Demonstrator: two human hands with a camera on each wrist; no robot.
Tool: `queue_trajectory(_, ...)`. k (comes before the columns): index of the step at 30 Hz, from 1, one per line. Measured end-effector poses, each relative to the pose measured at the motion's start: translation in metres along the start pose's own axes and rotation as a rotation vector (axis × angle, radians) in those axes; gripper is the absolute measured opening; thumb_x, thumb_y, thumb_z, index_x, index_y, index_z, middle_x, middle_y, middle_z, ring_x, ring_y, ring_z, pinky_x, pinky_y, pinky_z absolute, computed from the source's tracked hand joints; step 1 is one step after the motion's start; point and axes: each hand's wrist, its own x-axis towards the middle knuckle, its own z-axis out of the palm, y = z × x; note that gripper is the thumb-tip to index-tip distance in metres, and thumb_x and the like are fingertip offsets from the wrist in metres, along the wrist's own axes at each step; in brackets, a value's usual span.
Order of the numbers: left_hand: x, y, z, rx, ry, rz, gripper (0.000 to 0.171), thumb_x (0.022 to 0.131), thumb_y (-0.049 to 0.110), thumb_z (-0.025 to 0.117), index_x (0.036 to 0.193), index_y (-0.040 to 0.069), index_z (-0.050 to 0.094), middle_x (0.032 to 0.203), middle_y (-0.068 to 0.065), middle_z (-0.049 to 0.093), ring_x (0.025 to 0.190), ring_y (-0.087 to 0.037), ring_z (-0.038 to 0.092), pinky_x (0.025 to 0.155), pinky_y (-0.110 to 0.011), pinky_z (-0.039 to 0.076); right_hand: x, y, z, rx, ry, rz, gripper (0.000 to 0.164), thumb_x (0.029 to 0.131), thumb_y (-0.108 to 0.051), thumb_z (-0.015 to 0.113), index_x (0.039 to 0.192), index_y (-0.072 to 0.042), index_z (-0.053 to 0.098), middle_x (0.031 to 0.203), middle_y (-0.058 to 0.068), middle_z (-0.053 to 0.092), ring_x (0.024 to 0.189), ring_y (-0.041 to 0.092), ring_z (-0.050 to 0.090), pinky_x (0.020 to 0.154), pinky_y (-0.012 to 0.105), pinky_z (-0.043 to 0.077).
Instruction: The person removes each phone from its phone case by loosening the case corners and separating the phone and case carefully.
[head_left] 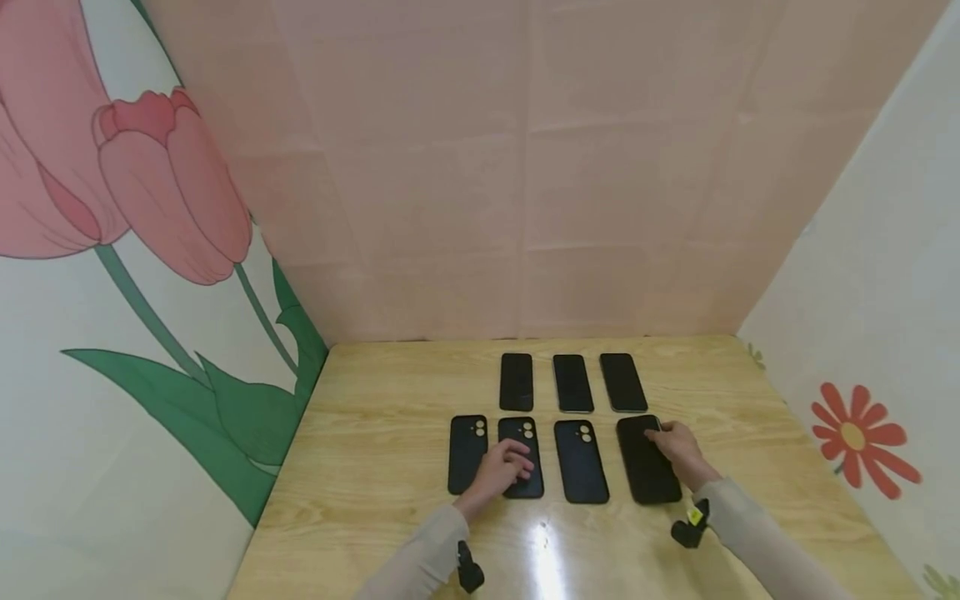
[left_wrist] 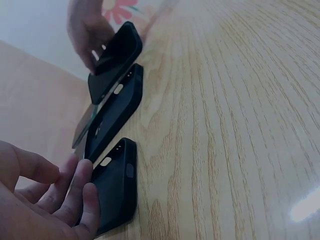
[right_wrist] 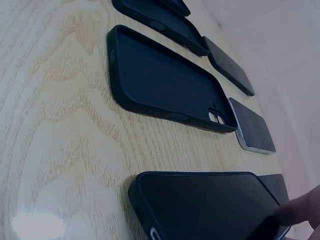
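At the right end of the front row lies a phone in a black case (head_left: 647,475), its dark screen facing up. My right hand (head_left: 678,447) pinches it by its upper right side, with a fingertip on the screen. The port cutout at its bottom edge shows in the right wrist view. My left hand (head_left: 502,468) hovers with loosely bent fingers over the second black phone case (head_left: 512,428), partly covering it, and holds nothing. Beside it lie an open case on the left (head_left: 467,458) and another on the right (head_left: 582,467), hollow side up, camera holes at the top.
Behind the cases, a back row has a left phone (head_left: 517,383), a middle phone (head_left: 573,383) and a right phone (head_left: 623,383), screens dark. All lie on a wooden table (head_left: 360,467). A pinkish covering (head_left: 480,167) rises at the back, with flower-painted walls either side.
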Motion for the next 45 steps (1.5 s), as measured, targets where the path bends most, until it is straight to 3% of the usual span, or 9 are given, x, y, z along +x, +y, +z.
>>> queue_trajectory(6, 0.002, 0.001, 0.001, -0.001, 0.006, 0.003, 0.017, 0.098, 0.002, 0.056, 0.113, 0.001, 0.063, 0.088, -0.002, 0.071, 0.078, -0.015, 0.068, 0.068, -0.030, 0.053, 0.001, 0.000, -0.003, 0.018, -0.010, -0.034, 0.059, 0.105, -0.027, 0.034, 0.139, 0.022, 0.028, 0.140, 0.043, 0.028, 0.129, 0.058, 0.030, 0.105, 0.063, 0.031)
queue_trajectory(14, 0.005, 0.003, 0.001, -0.002, -0.002, 0.017, 0.018, 0.096, 0.000, 0.057, 0.113, 0.002, 0.063, 0.087, -0.002, 0.071, 0.076, -0.015, 0.068, 0.067, -0.029, 0.054, -0.002, 0.001, -0.005, -0.032, 0.018, -0.087, 0.055, 0.104, -0.025, 0.041, 0.134, 0.020, 0.039, 0.131, 0.042, 0.041, 0.117, 0.052, 0.046, 0.093, 0.056, 0.046)
queue_trajectory(20, 0.004, 0.003, 0.001, 0.004, -0.009, 0.013, 0.018, 0.097, 0.000, 0.056, 0.113, 0.000, 0.063, 0.087, -0.002, 0.071, 0.075, -0.015, 0.068, 0.067, -0.029, 0.054, -0.007, -0.006, -0.001, 0.019, 0.007, -0.136, 0.051, 0.105, -0.022, 0.046, 0.132, 0.021, 0.042, 0.123, 0.040, 0.050, 0.102, 0.040, 0.059, 0.079, 0.045, 0.054)
queue_trajectory(28, 0.007, 0.005, -0.001, -0.006, -0.001, 0.022, 0.016, 0.097, 0.001, 0.056, 0.111, 0.002, 0.064, 0.086, -0.003, 0.071, 0.075, -0.016, 0.068, 0.067, -0.029, 0.054, -0.012, -0.031, 0.004, 0.063, -0.047, -0.160, 0.050, 0.106, -0.019, 0.043, 0.136, 0.020, 0.041, 0.134, 0.038, 0.048, 0.111, 0.040, 0.057, 0.085, 0.047, 0.054)
queue_trajectory(33, 0.006, 0.004, -0.002, -0.013, 0.002, 0.021, 0.015, 0.100, 0.005, 0.054, 0.111, 0.002, 0.064, 0.087, -0.003, 0.071, 0.076, -0.017, 0.068, 0.067, -0.029, 0.055, -0.014, -0.041, 0.007, 0.081, -0.063, -0.118, 0.054, 0.106, -0.023, 0.042, 0.140, 0.019, 0.038, 0.140, 0.039, 0.041, 0.116, 0.043, 0.055, 0.091, 0.051, 0.050)
queue_trajectory(39, 0.005, 0.005, 0.002, -0.062, -0.028, 0.023, 0.020, 0.103, 0.013, 0.053, 0.114, 0.000, 0.064, 0.089, -0.005, 0.071, 0.077, -0.017, 0.069, 0.068, -0.029, 0.056, -0.021, -0.049, 0.012, 0.090, -0.069, -0.117, 0.054, 0.106, -0.026, 0.043, 0.139, 0.018, 0.040, 0.137, 0.037, 0.044, 0.109, 0.038, 0.058, 0.087, 0.047, 0.052)
queue_trajectory(45, 0.002, 0.006, 0.009, -0.063, -0.022, 0.036, 0.025, 0.104, 0.017, 0.053, 0.113, -0.003, 0.064, 0.090, -0.009, 0.071, 0.077, -0.021, 0.070, 0.067, -0.030, 0.056, -0.033, -0.056, 0.022, 0.111, -0.082, -0.172, 0.046, 0.106, -0.020, 0.046, 0.134, 0.017, 0.046, 0.116, 0.027, 0.059, 0.089, 0.024, 0.062, 0.075, 0.039, 0.055)
